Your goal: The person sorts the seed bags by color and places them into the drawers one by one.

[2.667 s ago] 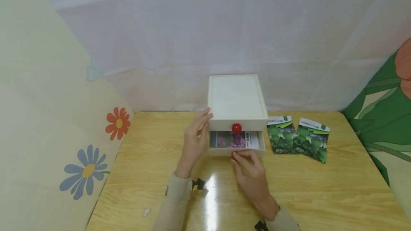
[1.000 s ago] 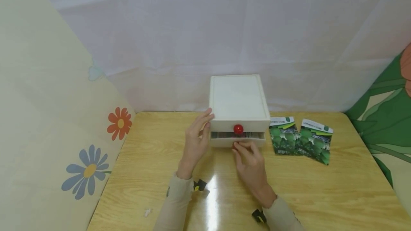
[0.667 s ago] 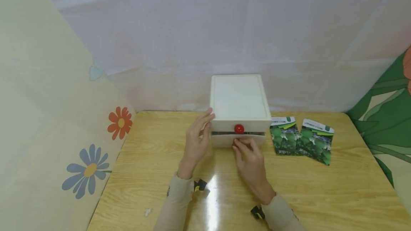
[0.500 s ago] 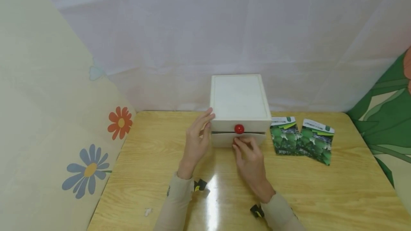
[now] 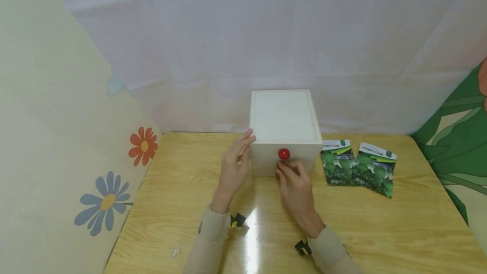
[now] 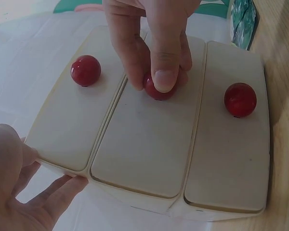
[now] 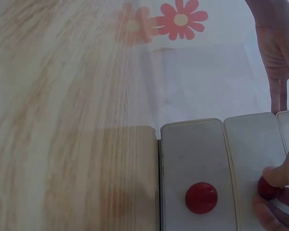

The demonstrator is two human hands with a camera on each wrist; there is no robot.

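Note:
A small white drawer cabinet (image 5: 283, 115) stands at the back of the wooden table. Three drawer fronts show in the left wrist view, each with a round red knob. Thumb and fingers of my right hand (image 5: 298, 193) pinch the middle knob (image 6: 151, 91); that middle drawer (image 6: 139, 139) sits in line with its neighbours. The top knob (image 5: 283, 154) is just above those fingertips, and the bottom knob (image 6: 240, 100) is untouched. My left hand (image 5: 233, 164) rests its extended fingers against the cabinet's left side, near the top front corner. The drawer's contents are hidden.
Two green packets with leafy pictures, a left one (image 5: 338, 168) and a right one (image 5: 375, 170), lie right of the cabinet, slightly overlapping. A small white scrap (image 5: 176, 252) lies at the table's front left. Behind hangs a pale cloth (image 5: 213, 54).
The middle drawer, pulled out earlier with a pink-flowered packet showing inside, has slid in until flush. My right hand moved forward with its knob; my left hand stayed at the cabinet's side.

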